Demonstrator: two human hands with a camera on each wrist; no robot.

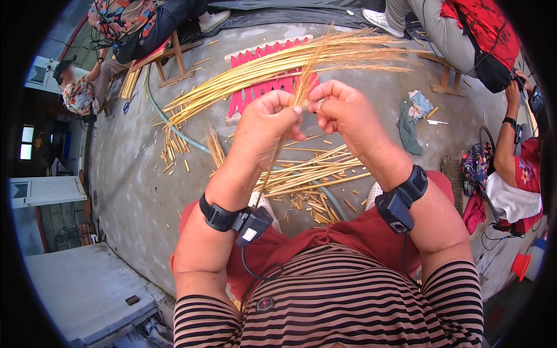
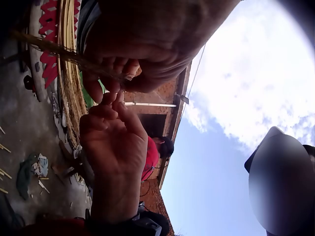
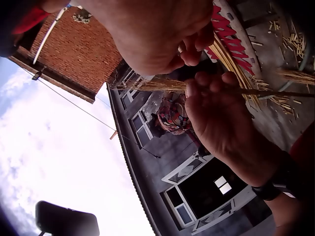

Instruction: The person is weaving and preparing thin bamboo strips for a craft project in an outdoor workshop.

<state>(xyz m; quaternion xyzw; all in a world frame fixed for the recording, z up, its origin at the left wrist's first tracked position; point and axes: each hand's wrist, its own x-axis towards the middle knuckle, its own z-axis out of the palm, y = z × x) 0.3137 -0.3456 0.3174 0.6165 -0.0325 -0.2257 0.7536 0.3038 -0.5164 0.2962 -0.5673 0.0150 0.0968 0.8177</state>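
Observation:
In the head view, my left hand [image 1: 268, 123] grips a single broomcorn stalk [image 1: 271, 165] just below its feathery tassel [image 1: 306, 75]. The tassel points away from me, and the bare stem runs back past my left wrist. Close against its other side is my right hand [image 1: 350, 110], fingers curled, with thumb and forefinger pinching at the tassel's edge; the tips partly hide what lies between them. The right wrist view shows the left thumb pressed on the stalk, with the tassel [image 3: 157, 85] spread beyond it.
A long broomcorn bundle [image 1: 232, 81] lies across a frame with red webbing [image 1: 241, 103]. Loose stalks [image 1: 325, 168] and cut pieces [image 1: 325, 206] litter the concrete by my feet. A hose [image 1: 188, 139] crosses the floor. Cloths [image 1: 411, 130] lie to the right; other people sit around.

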